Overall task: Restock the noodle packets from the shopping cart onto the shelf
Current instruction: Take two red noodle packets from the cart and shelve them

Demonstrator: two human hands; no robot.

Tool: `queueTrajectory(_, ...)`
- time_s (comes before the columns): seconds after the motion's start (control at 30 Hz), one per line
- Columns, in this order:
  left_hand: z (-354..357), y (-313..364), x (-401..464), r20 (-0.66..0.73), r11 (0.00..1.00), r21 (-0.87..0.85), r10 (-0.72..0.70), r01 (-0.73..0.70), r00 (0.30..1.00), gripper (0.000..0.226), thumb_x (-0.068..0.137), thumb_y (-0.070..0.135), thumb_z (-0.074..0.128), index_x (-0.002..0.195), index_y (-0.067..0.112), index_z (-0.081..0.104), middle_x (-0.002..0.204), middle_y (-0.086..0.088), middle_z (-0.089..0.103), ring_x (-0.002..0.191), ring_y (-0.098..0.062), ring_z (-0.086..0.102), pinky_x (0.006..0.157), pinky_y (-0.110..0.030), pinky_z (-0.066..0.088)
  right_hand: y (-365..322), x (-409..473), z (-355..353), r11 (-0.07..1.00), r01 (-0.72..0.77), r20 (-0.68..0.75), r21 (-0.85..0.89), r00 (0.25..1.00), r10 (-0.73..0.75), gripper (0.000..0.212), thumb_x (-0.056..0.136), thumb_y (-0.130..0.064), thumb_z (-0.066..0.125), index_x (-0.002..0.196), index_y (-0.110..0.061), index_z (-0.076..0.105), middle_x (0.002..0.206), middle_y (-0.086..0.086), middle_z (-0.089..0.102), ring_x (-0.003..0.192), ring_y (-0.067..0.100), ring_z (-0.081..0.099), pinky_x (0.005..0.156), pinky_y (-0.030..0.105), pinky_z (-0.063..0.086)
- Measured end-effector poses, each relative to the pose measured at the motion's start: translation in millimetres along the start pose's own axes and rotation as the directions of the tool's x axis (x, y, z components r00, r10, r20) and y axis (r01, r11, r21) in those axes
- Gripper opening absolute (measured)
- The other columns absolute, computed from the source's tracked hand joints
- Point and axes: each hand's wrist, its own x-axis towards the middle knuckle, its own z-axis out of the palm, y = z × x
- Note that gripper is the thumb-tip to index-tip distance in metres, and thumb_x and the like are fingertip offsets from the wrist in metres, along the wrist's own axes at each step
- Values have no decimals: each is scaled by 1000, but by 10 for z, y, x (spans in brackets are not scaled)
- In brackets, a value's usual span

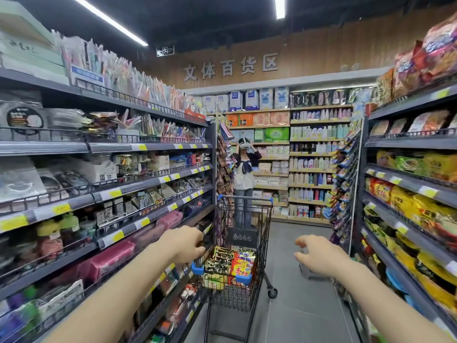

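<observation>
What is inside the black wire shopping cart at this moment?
The black wire shopping cart holds noodle packets: dark gold-printed packets on its left and red-and-yellow packets on its right. Whatever lies beneath these is covered.

Stocked aisle shelving [103, 147], grey floor [296, 305], ceiling strip lights [280, 6].

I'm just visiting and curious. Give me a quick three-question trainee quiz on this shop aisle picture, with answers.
1. True or false: the left hand is at the near rim of the shopping cart.
2. Which side of the aisle holds the bagged noodle shelves? A) the person's left B) the person's right C) only the far wall
3. Fill in: the right hand is open and holds ____.

Key
1. True; whether it grips the rim is unclear.
2. B
3. Nothing; the noodle packets lie in the cart.
</observation>
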Motion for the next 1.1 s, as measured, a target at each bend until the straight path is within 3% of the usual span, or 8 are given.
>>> queueTrajectory(0.13, 133, -88, 387, 16, 1000, -9, 6, -5, 1000, 33, 92, 38, 41, 110, 15, 57, 109, -4, 63, 97, -23, 60, 75, -32, 46, 17, 409, 159, 1000, -4, 21, -21, 1000, 4, 45, 94, -36, 44, 137, -22, 45, 137, -3, 53, 122, 18, 53, 93, 32, 45)
queueTrajectory(0.5, 530, -280, 1635, 26, 1000, -23, -15, 15, 1000, 39, 93, 39, 41, 121, 16, 55, 121, -2, 60, 102, -19, 58, 82, -34, 48, 81, 1719, 360, 999, 54, 57, -3, 997, -54, 48, 95, -34, 46, 141, -20, 42, 143, -3, 48, 128, 16, 49, 101, 33, 43)
queueTrajectory(0.77, 702, -465, 2647, 30, 999, -9, -44, 44, 999, 34, 92, 43, 41, 110, 19, 57, 116, -2, 62, 100, -23, 59, 84, -37, 51, 253, 2792, 419, 998, 64, 78, -11, 995, -63, 41, 95, -32, 45, 133, -18, 49, 133, 0, 56, 117, 18, 56, 95, 34, 48)
queueTrajectory(1.1, 1140, -847, 3585, 121, 994, -42, -93, 98, 988, 43, 90, 44, 43, 123, 20, 54, 123, -1, 60, 108, -23, 58, 88, -39, 50, 127, 3859, 860, 992, 126, 184, 2, 975, -124, 45, 96, -31, 46, 139, -18, 44, 139, -1, 52, 124, 17, 52, 98, 32, 44)
